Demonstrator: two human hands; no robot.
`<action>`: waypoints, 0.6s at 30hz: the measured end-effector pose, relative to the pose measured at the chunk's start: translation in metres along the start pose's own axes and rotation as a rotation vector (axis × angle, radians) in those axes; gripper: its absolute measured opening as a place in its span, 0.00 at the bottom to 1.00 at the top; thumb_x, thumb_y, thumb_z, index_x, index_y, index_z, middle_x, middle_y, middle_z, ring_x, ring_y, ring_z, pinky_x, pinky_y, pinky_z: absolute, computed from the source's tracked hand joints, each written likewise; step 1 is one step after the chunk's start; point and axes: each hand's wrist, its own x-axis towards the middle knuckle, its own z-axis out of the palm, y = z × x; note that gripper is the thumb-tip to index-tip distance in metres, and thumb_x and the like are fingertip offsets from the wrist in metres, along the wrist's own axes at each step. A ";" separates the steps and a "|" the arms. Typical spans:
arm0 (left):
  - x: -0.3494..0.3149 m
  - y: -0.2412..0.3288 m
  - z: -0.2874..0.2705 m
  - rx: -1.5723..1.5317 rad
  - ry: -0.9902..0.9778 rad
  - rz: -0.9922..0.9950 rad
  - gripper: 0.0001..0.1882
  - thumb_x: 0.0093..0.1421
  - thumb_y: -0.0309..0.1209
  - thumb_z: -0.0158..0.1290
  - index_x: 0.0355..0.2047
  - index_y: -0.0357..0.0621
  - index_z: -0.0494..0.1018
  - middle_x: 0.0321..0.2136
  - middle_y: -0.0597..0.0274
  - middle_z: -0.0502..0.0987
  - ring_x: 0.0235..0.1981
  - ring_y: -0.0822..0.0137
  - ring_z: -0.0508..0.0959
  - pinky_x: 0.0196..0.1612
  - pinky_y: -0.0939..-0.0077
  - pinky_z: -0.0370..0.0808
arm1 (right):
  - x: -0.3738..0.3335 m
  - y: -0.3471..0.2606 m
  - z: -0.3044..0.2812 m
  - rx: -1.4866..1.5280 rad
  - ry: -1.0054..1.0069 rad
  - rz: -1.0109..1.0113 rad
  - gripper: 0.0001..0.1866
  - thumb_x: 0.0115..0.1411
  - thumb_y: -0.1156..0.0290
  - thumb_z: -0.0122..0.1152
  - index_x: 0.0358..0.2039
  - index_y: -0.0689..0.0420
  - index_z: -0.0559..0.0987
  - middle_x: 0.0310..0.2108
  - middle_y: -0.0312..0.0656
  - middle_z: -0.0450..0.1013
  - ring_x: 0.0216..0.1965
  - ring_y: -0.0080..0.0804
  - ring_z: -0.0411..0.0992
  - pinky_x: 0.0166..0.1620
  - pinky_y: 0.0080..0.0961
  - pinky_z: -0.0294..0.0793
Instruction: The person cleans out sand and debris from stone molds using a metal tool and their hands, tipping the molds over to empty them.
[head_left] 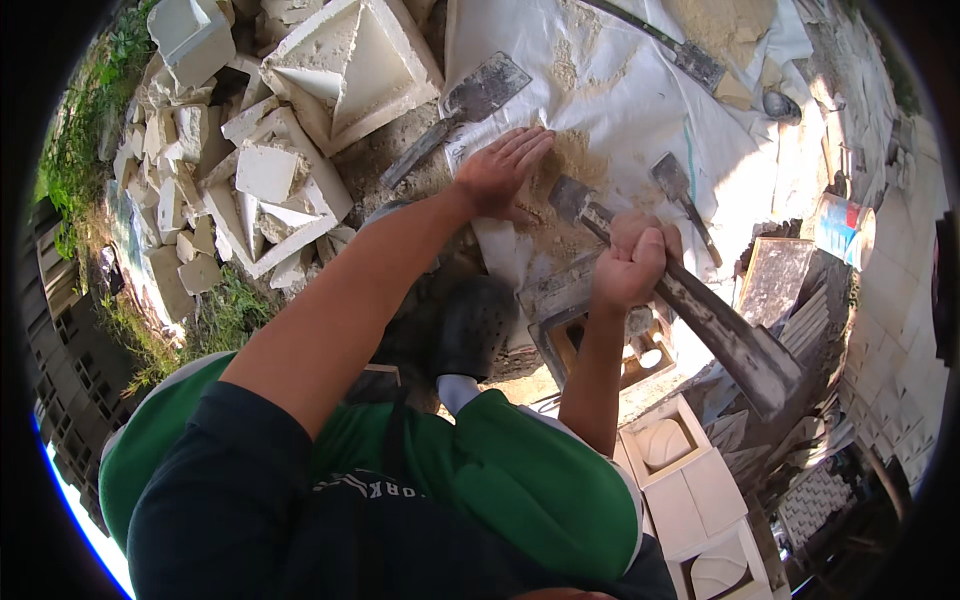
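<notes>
My left hand (500,175) is stretched out palm down beside a patch of sand (575,155) on a white sheet (620,90). Its fingers are straight and hold nothing. My right hand (635,258) is wrapped round the handle of a flat-bladed scraper (725,325). The tool slants across the view, its blade over the sandy patch and its thick handle end toward the lower right. Beyond my left hand lies a wide flat-bladed tool (485,90), and a smaller scraper (680,185) rests right of my grip. Below my right hand is a dark-framed box mould (560,345), partly hidden by my forearm.
Broken pale blocks (180,140) and a hollow square piece (345,75) with sloping inner faces are heaped at left. Another long-handled tool (695,62) lies at the far right. Pale cast blocks (685,490) stand lower right, near a board (775,275) and a bucket (840,230).
</notes>
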 end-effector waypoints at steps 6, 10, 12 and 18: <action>-0.004 -0.010 -0.004 0.006 -0.022 -0.039 0.65 0.28 0.50 0.70 0.63 0.36 0.48 0.64 0.55 0.55 0.65 0.61 0.55 0.68 0.68 0.49 | 0.014 -0.020 0.013 -0.010 0.013 0.134 0.14 0.53 0.77 0.40 0.14 0.52 0.52 0.10 0.31 0.48 0.13 0.18 0.45 0.18 0.21 0.46; 0.000 0.005 0.001 -0.009 -0.042 -0.039 0.67 0.30 0.52 0.69 0.64 0.36 0.45 0.65 0.55 0.52 0.67 0.62 0.52 0.69 0.67 0.47 | -0.001 0.038 -0.009 -0.111 -0.085 0.112 0.15 0.54 0.77 0.42 0.15 0.52 0.52 0.10 0.30 0.47 0.13 0.19 0.44 0.19 0.20 0.47; 0.001 -0.004 0.001 -0.003 -0.027 -0.036 0.64 0.30 0.51 0.69 0.64 0.36 0.48 0.64 0.55 0.55 0.66 0.62 0.54 0.68 0.67 0.49 | 0.017 0.017 0.008 -0.060 -0.125 0.228 0.15 0.54 0.76 0.42 0.15 0.52 0.53 0.10 0.30 0.47 0.13 0.18 0.44 0.19 0.19 0.48; 0.002 -0.005 -0.005 0.016 -0.029 -0.031 0.65 0.31 0.52 0.69 0.64 0.36 0.47 0.64 0.55 0.53 0.66 0.62 0.53 0.68 0.67 0.48 | -0.004 0.018 -0.003 -0.084 -0.153 -0.034 0.14 0.53 0.74 0.40 0.14 0.51 0.52 0.09 0.30 0.47 0.12 0.18 0.44 0.18 0.19 0.48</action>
